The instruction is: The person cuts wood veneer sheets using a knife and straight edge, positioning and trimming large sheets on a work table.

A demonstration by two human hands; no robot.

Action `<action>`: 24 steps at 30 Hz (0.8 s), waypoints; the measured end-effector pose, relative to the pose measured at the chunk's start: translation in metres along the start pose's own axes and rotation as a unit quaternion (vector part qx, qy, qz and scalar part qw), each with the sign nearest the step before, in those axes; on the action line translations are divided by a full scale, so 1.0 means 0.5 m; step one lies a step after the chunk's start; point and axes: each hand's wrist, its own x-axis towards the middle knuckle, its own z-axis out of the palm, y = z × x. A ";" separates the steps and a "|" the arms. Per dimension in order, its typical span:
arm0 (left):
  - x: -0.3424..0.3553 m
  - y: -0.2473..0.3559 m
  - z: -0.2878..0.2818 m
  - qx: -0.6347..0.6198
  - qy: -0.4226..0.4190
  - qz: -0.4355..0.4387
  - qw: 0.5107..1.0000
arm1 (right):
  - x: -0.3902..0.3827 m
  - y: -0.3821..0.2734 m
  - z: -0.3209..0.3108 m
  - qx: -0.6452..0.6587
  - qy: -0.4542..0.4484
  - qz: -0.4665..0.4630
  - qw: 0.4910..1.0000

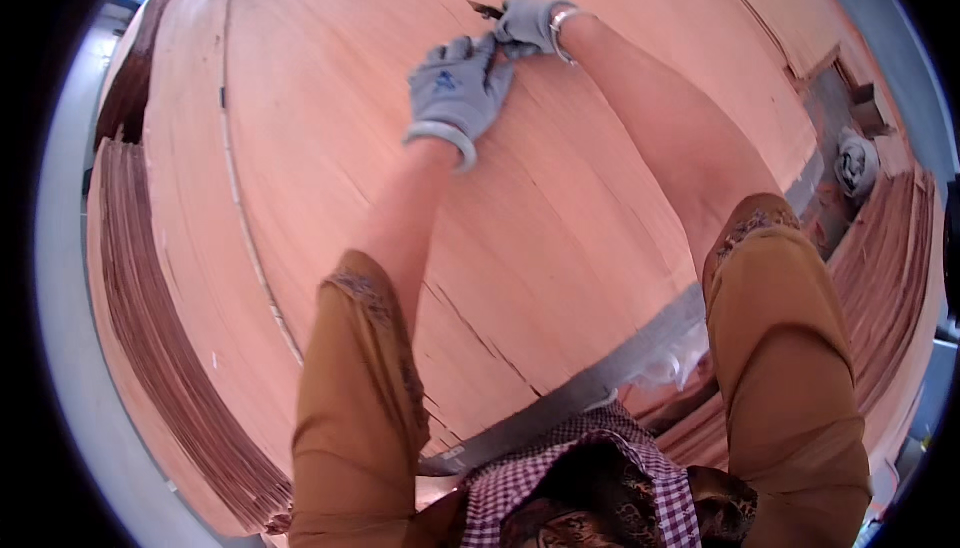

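Observation:
A broad sheet of pinkish wood veneer lies spread out before me. My left hand, in a grey knit glove, rests palm down on it, fingers stretched forward. Close beside it on the right, my right hand is gloved alike and closed around a small dark blade-like tool. The tool's tip points left beyond the fingers; its handle is mostly hidden in the fist. The two hands touch or nearly touch at the left thumb.
Layered veneer stacks stand at the left and right. A thin cord-like strip runs along the sheet's left side. Dark cracks mark the near part. A grey rolled bundle lies at the right, and clear plastic by the near edge.

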 end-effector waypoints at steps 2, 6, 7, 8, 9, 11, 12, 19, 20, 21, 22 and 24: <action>0.007 0.003 -0.008 0.030 0.024 0.000 0.999 | -0.016 0.001 -0.005 0.015 0.010 0.009 1.000; 0.002 0.008 -0.011 0.057 -0.012 0.005 0.998 | -0.081 -0.020 0.006 -0.029 0.007 -0.030 0.999; 0.005 0.008 -0.014 0.067 -0.022 0.004 0.998 | -0.104 -0.025 0.006 -0.031 0.006 -0.040 0.999; 0.012 0.007 -0.019 0.076 -0.035 0.001 0.997 | -0.134 -0.021 0.001 0.019 0.005 -0.055 0.998; 0.014 0.007 -0.021 0.083 -0.040 0.000 0.996 | -0.174 -0.013 0.003 0.071 0.003 -0.044 0.997; 0.002 0.005 -0.010 0.095 -0.031 0.000 0.995 | -0.261 0.010 -0.004 0.194 -0.013 -0.044 0.980; 0.002 0.004 -0.002 0.095 -0.013 0.001 0.995 | -0.307 0.025 -0.009 0.238 -0.043 -0.014 0.970; -0.026 0.004 0.008 -0.083 0.096 0.020 0.992 | -0.506 0.095 0.051 0.352 -0.122 0.044 0.927; -0.056 0.017 -0.002 -0.156 0.116 0.026 0.980 | -0.507 0.100 0.064 0.332 -0.100 0.061 0.936; -0.111 0.039 -0.008 -0.239 0.099 -0.001 0.966 | -0.506 0.107 0.074 0.304 -0.075 0.091 0.945; -0.167 0.070 -0.015 -0.224 0.122 0.059 0.965 | -0.508 0.117 0.077 0.312 -0.078 0.079 0.944; -0.268 0.142 -0.018 -0.206 0.124 0.143 0.960 | -0.501 0.121 0.089 0.300 -0.063 0.083 0.948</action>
